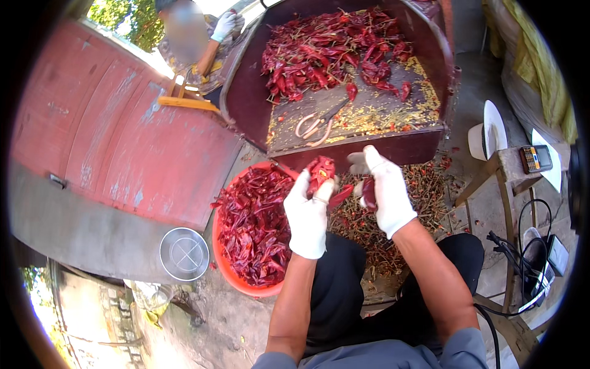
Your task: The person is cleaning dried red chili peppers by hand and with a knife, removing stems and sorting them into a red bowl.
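Note:
My left hand (306, 226), in a white glove, grips dried red chili peppers (320, 167), one of them torn with yellow seeds showing. Just to its right, my right hand (391, 196), also gloved, has a dark red chili pepper (369, 193) in its lower fingers; the forefinger and thumb are apart and partly blurred. Beneath my left hand stands an orange-red basin (220, 249) heaped with dried red peppers (256, 221). Ahead, a maroon-walled cart bed (355, 150) bears a pile of stemmed dried peppers (318, 55). Scissors (318, 125) with pinkish handles lie on its seed-strewn floor.
Stems and scraps (392, 249) cover the ground between my knees. A wooden stool (507, 170) at right bears a small device (535, 159), near a white hat (488, 133) and cables (521, 253). Another person's gloved hand (226, 26) is beyond the cart. A red metal door (120, 143) stands left.

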A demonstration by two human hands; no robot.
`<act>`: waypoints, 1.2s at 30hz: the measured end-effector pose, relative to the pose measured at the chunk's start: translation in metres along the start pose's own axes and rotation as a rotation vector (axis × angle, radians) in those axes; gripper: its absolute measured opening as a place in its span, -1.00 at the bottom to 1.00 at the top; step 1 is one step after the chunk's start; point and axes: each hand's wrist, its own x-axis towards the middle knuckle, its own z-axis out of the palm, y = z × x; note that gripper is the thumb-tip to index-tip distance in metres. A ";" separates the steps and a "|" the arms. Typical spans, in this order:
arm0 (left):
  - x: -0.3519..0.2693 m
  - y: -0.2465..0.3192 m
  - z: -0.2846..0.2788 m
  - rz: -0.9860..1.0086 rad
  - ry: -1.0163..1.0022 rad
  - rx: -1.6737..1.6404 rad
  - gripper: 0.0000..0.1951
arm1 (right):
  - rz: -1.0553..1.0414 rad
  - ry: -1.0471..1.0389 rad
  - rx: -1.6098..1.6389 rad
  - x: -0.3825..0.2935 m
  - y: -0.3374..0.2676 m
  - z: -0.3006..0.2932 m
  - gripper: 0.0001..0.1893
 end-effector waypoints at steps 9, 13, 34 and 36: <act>-0.030 -0.028 0.043 0.155 -0.034 -0.004 -0.54 | -0.064 -0.123 0.340 0.019 0.030 -0.001 -0.61; -0.033 -0.025 0.048 0.050 -0.068 -0.088 -0.49 | -0.053 -0.151 0.370 0.008 0.017 0.008 -0.32; -0.054 -0.005 -0.125 0.095 0.153 0.690 -0.68 | -0.143 -0.125 -0.078 0.001 -0.034 -0.025 -0.42; -0.076 -0.010 -0.044 0.280 -0.402 0.831 -0.79 | -0.131 -0.118 -0.065 0.000 -0.033 -0.023 -0.48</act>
